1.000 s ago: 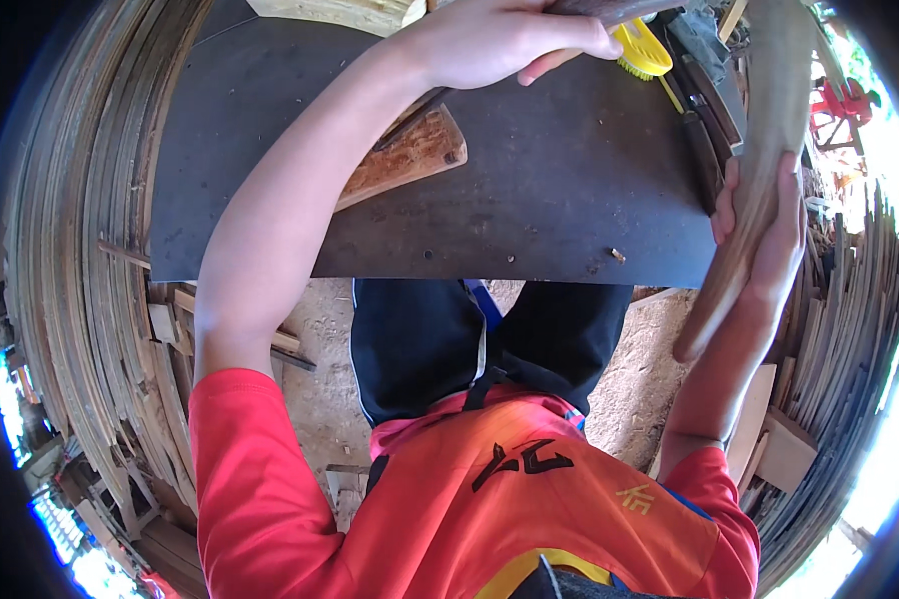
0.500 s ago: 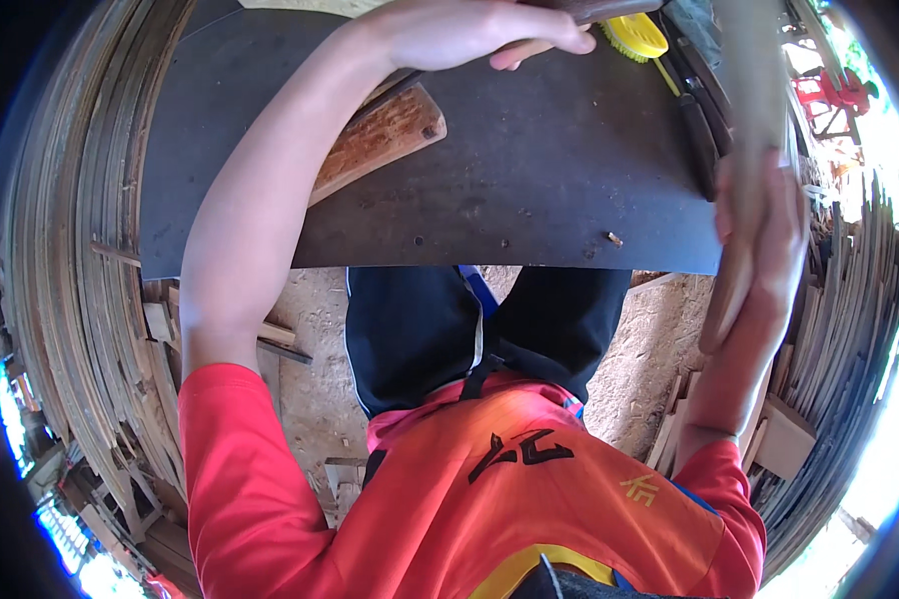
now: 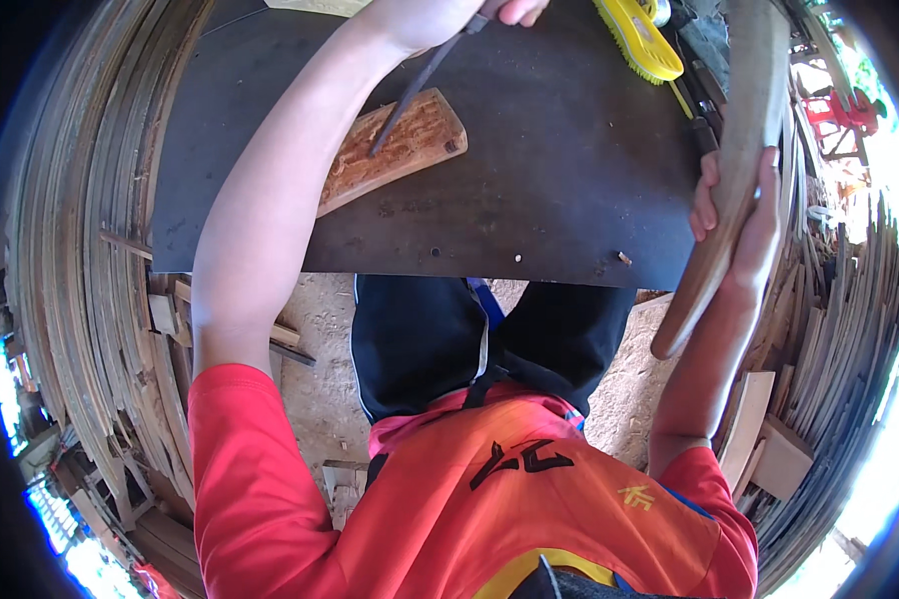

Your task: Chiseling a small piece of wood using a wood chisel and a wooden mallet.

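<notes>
Head view: the left hand (image 3: 440,15), at the top edge, has its fingers closed round a thin dark tool (image 3: 420,85) whose tip rests on the carved wooden block (image 3: 395,150) lying loose on the dark counter (image 3: 559,190); the block could skid under a push; the right hand (image 3: 744,225) grips a long curved wooden piece (image 3: 734,160) upright just beside the counter edge; it might knock the yellow brush (image 3: 639,40).

Orange short-sleeved shirt (image 3: 489,499), dark trousers (image 3: 440,339)

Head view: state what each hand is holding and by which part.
The left hand grips a thin dark tool by its upper end. The right hand clasps a curved wooden piece around its middle.
</notes>
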Action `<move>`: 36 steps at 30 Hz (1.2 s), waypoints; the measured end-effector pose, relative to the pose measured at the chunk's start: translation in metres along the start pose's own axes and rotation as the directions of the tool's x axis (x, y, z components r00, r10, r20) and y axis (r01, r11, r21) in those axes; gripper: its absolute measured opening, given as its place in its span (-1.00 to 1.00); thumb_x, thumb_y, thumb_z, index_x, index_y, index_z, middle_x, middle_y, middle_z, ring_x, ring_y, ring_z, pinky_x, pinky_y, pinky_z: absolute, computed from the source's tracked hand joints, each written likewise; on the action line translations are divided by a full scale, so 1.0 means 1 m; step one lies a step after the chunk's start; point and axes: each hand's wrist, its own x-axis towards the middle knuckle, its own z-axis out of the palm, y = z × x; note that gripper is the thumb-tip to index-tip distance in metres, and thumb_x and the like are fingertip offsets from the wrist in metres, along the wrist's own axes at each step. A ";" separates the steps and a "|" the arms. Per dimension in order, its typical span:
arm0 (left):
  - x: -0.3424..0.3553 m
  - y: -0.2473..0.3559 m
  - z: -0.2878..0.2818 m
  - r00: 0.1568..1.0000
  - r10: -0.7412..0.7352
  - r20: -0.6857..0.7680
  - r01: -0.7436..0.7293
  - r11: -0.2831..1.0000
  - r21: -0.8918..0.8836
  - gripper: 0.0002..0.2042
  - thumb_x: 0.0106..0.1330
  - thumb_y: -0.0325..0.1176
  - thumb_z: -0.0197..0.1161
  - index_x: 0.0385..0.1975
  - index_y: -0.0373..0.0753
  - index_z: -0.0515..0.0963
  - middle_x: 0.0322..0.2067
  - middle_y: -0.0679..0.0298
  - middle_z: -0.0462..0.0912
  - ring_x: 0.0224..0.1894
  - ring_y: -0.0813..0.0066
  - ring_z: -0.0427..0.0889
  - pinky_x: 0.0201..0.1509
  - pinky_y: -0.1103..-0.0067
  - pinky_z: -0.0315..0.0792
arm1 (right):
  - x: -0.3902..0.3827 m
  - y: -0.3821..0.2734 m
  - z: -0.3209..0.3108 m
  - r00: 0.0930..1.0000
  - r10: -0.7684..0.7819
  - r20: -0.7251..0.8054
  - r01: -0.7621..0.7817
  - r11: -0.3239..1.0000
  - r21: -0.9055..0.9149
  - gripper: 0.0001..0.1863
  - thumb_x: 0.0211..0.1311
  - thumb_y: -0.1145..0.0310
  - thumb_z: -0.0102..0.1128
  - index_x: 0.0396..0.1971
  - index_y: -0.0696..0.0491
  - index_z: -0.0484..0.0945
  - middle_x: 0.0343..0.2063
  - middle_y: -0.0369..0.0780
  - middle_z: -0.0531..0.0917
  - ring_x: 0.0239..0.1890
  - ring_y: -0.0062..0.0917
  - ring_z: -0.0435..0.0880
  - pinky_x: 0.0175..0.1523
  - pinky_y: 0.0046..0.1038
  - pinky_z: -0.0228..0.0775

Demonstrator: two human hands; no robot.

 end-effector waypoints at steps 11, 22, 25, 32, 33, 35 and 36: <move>0.004 0.028 -0.011 0.950 0.232 -0.210 -0.251 0.966 -0.067 -0.72 0.50 -0.20 -0.02 -0.48 -0.15 0.35 -0.75 0.39 0.31 -0.69 0.61 0.23 -0.54 0.61 0.17 | -0.003 0.034 0.013 0.996 0.086 0.024 -0.081 0.985 -0.151 -0.48 0.60 -0.03 -0.14 -0.17 0.22 0.46 -0.49 -0.13 0.56 -0.74 -0.56 0.47 -0.65 -0.52 0.32; 0.005 0.024 0.006 0.963 0.133 -0.234 -0.120 0.990 0.070 -0.81 0.47 -0.26 0.06 -0.38 -0.18 0.44 -0.71 0.42 0.36 -0.68 0.68 0.31 -0.56 0.68 0.19 | -0.002 0.034 0.013 0.997 0.079 0.003 -0.078 0.986 -0.147 -0.48 0.59 -0.02 -0.10 -0.08 0.23 0.48 -0.49 -0.13 0.57 -0.74 -0.56 0.47 -0.66 -0.52 0.29; 0.014 0.012 0.018 0.997 -0.019 -0.078 0.034 0.979 0.202 -0.71 0.55 -0.14 0.09 0.08 -0.17 0.46 -0.62 0.49 0.27 -0.63 0.69 0.26 -0.54 0.69 0.29 | -0.003 0.033 0.008 0.996 0.084 0.043 -0.076 0.984 -0.160 -0.49 0.59 -0.01 -0.09 -0.07 0.23 0.48 -0.50 -0.12 0.57 -0.74 -0.55 0.48 -0.66 -0.52 0.29; 0.020 -0.005 0.024 0.996 -0.018 0.090 0.018 1.000 0.007 -0.68 0.59 -0.13 0.09 0.08 -0.25 0.49 -0.62 0.47 0.31 -0.63 0.68 0.28 -0.54 0.65 0.21 | -0.006 0.032 0.013 0.998 0.045 0.046 -0.036 0.985 -0.166 -0.50 0.58 0.00 -0.08 -0.09 0.22 0.48 -0.50 -0.11 0.58 -0.73 -0.53 0.49 -0.65 -0.52 0.30; 0.017 -0.007 0.024 1.000 0.011 0.007 -0.011 0.998 -0.055 -0.72 0.61 -0.20 0.06 0.09 -0.27 0.49 -0.63 0.46 0.32 -0.64 0.68 0.27 -0.55 0.65 0.20 | -0.006 0.034 0.010 0.998 0.041 0.042 -0.035 0.989 -0.142 -0.52 0.57 0.02 -0.05 -0.08 0.23 0.48 -0.49 -0.12 0.58 -0.73 -0.53 0.50 -0.66 -0.52 0.30; 0.017 -0.016 0.015 0.999 -0.002 0.041 0.005 0.998 -0.061 -0.68 0.60 -0.22 0.08 0.19 -0.27 0.45 -0.62 0.46 0.33 -0.63 0.69 0.27 -0.55 0.64 0.21 | -0.006 0.029 0.013 0.999 0.035 0.011 -0.032 0.977 -0.210 -0.53 0.57 0.04 -0.04 -0.07 0.23 0.48 -0.49 -0.12 0.59 -0.73 -0.53 0.50 -0.66 -0.52 0.29; 0.017 -0.022 0.013 1.000 -0.016 0.022 0.018 0.998 -0.053 -0.66 0.59 -0.23 0.09 0.22 -0.26 0.44 -0.62 0.46 0.33 -0.63 0.70 0.28 -0.55 0.63 0.21 | -0.007 0.025 0.014 1.000 0.031 -0.004 -0.031 0.969 -0.243 -0.54 0.57 0.05 -0.04 -0.07 0.23 0.49 -0.49 -0.12 0.59 -0.73 -0.54 0.50 -0.66 -0.52 0.29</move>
